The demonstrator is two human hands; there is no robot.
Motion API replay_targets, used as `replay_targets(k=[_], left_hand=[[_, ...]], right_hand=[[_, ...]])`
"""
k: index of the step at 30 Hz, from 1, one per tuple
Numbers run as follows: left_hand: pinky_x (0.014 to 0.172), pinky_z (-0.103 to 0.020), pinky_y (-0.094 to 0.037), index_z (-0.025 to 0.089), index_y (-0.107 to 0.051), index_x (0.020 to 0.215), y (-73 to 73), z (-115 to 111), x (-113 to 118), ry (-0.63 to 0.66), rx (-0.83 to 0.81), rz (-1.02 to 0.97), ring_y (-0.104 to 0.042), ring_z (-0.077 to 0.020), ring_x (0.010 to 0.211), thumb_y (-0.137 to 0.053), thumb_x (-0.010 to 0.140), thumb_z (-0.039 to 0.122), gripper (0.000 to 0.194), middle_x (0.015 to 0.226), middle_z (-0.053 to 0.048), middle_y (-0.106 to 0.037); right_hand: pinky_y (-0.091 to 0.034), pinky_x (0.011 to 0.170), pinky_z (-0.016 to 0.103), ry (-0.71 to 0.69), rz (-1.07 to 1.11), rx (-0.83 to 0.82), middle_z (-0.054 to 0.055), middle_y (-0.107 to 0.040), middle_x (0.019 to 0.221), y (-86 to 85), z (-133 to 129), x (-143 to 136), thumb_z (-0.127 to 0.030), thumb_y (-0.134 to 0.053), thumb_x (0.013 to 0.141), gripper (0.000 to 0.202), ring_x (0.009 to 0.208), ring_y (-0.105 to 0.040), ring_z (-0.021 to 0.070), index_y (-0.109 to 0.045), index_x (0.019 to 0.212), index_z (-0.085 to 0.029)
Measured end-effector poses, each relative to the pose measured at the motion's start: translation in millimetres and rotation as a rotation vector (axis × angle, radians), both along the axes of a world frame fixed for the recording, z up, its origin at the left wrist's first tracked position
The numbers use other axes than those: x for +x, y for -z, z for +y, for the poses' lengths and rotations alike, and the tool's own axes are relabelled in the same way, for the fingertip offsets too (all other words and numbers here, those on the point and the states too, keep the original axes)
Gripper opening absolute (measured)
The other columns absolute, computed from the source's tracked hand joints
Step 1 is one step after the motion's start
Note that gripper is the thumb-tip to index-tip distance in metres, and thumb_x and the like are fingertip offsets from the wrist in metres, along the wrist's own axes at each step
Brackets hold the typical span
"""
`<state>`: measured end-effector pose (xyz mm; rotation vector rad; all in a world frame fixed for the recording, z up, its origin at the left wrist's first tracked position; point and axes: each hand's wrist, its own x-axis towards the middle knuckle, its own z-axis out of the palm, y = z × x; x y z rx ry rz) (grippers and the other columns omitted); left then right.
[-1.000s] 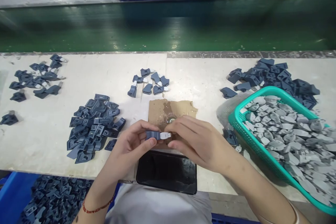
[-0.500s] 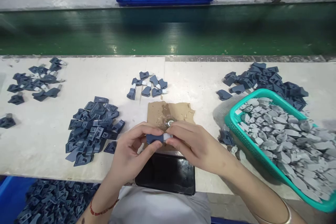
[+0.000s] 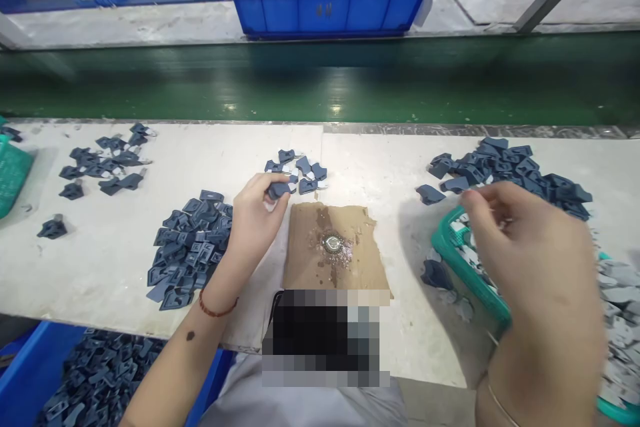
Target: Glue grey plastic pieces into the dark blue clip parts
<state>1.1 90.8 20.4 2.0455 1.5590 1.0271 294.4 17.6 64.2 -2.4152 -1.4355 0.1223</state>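
My left hand (image 3: pixel 257 217) pinches a dark blue plastic piece (image 3: pixel 279 191) between thumb and fingertips. It is beside a small group of blue pieces with white inserts (image 3: pixel 309 185). My right hand (image 3: pixel 535 253) is raised over the green basket (image 3: pixel 480 290) of light grey parts (image 3: pixel 620 320). Its thumb and index finger come together, and whatever may be between them is hidden. A piece of brown cardboard (image 3: pixel 305 247) lies between the hands, with a wet, shiny round metal spot (image 3: pixel 333 244) on it.
Loose blue pieces are heaped at left (image 3: pixel 193 247) and back right (image 3: pixel 525 170). More pieces with inserts lie far left (image 3: pixel 107 163). A blue bin (image 3: pixel 25 373) stands below the table's left edge. Behind runs a green conveyor (image 3: pixel 320 90), with a blue crate (image 3: pixel 330 10) beyond.
My hands have parted from over the cardboard. The left has carried the blue piece forward to the small group; the right has let go and moved right, over the basket. The view has tilted up.
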Motion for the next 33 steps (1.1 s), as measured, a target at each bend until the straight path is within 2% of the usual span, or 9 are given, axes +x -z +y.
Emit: replay_targets(k=[2, 6, 10, 13, 16, 18, 24, 29, 33], left_hand=[[0.086, -0.035, -0.058, 0.018, -0.067, 0.115, 6.1, 10, -2, 0.013, 0.028, 0.022, -0.069, -0.0214, 0.099, -0.06, 0.087, 0.011, 0.029, 0.115, -0.009, -0.072], [0.102, -0.039, -0.054, 0.017, -0.065, 0.122, 4.8, 13, -9, 0.062, 0.047, 0.07, -0.063, -0.025, 0.124, -0.057, 0.089, 0.013, 0.034, 0.132, -0.012, -0.068], [0.112, -0.043, -0.047, 0.017, -0.066, 0.123, -11.1, 11, -34, -0.063, 0.048, 0.261, -0.059, -0.0283, 0.13, -0.051, 0.092, 0.018, 0.035, 0.137, -0.013, -0.065], [0.117, -0.049, -0.04, 0.012, -0.064, 0.131, -21.8, 15, -58, -0.208, -0.189, 0.548, -0.054, -0.0364, 0.133, -0.048, 0.092, 0.025, 0.044, 0.14, -0.018, -0.061], [0.11, -0.06, -0.041, 0.009, -0.065, 0.131, -27.1, 18, -76, -0.256, -0.36, 0.654, -0.054, -0.0483, 0.129, -0.049, 0.091, 0.037, 0.051, 0.131, -0.026, -0.063], [0.104, -0.062, -0.045, 0.01, -0.068, 0.126, -28.2, 19, -81, -0.247, -0.406, 0.661, -0.058, -0.0503, 0.121, -0.05, 0.089, 0.041, 0.052, 0.127, -0.028, -0.064], [0.093, -0.051, -0.054, 0.013, -0.072, 0.113, -28.3, 30, -82, -0.182, -0.454, 0.616, -0.069, -0.0418, 0.104, -0.055, 0.078, 0.039, 0.046, 0.117, -0.021, -0.072], [0.077, -0.042, -0.054, 0.02, -0.075, 0.094, -28.7, 39, -82, -0.167, -0.424, 0.516, -0.071, -0.0347, 0.083, -0.06, 0.073, 0.032, 0.029, 0.087, -0.011, -0.077], [0.073, -0.039, -0.051, 0.025, -0.072, 0.088, -33.1, 32, -83, -0.224, -0.307, 0.402, -0.068, -0.0307, 0.075, -0.058, 0.083, 0.036, 0.018, 0.072, -0.006, -0.072]], right_hand=[[-0.034, 0.057, 0.034, 0.082, -0.09, -0.185, 0.01, -0.072, 0.091, 6.3, -3, 19, -0.041, -0.051, 0.093, 0.023, 0.064, -0.055, 0.0251, -0.065, 0.097, -0.024], [-0.038, 0.057, 0.038, -0.011, -0.21, -0.432, 0.017, -0.062, 0.127, 23.7, -5, 35, -0.048, -0.041, 0.096, 0.041, 0.073, -0.061, 0.0294, -0.063, 0.12, -0.022], [-0.045, 0.063, 0.04, -0.085, -0.247, -0.515, 0.019, -0.058, 0.126, 28.9, -1, 27, -0.035, -0.041, 0.096, 0.035, 0.089, -0.066, 0.034, -0.059, 0.119, -0.015], [-0.047, 0.067, 0.04, -0.066, -0.224, -0.543, 0.018, -0.058, 0.122, 24.8, 4, 18, -0.032, -0.041, 0.096, 0.032, 0.097, -0.066, 0.0357, -0.056, 0.118, -0.014], [-0.047, 0.064, 0.039, 0.001, -0.163, -0.573, 0.019, -0.054, 0.126, 19.6, 7, 11, -0.035, -0.04, 0.098, 0.033, 0.088, -0.068, 0.0345, -0.055, 0.121, -0.017], [-0.047, 0.065, 0.039, 0.049, -0.157, -0.563, 0.021, -0.05, 0.131, 17.4, 8, 8, -0.038, -0.042, 0.098, 0.036, 0.086, -0.07, 0.0352, -0.053, 0.125, -0.016], [-0.044, 0.066, 0.038, 0.032, -0.189, -0.563, 0.024, -0.059, 0.126, 20.3, 11, 9, -0.028, -0.039, 0.1, 0.034, 0.101, -0.069, 0.0385, -0.055, 0.124, -0.009], [-0.039, 0.059, 0.035, -0.006, -0.134, -0.579, 0.016, -0.072, 0.096, 19.4, 13, 11, -0.025, -0.044, 0.095, 0.022, 0.083, -0.068, 0.0331, -0.064, 0.1, -0.017], [-0.037, 0.055, 0.035, 0.007, -0.11, -0.527, 0.016, -0.074, 0.094, 13.2, 10, 14, -0.031, -0.037, 0.096, 0.032, 0.075, -0.066, 0.031, -0.066, 0.094, -0.02]])
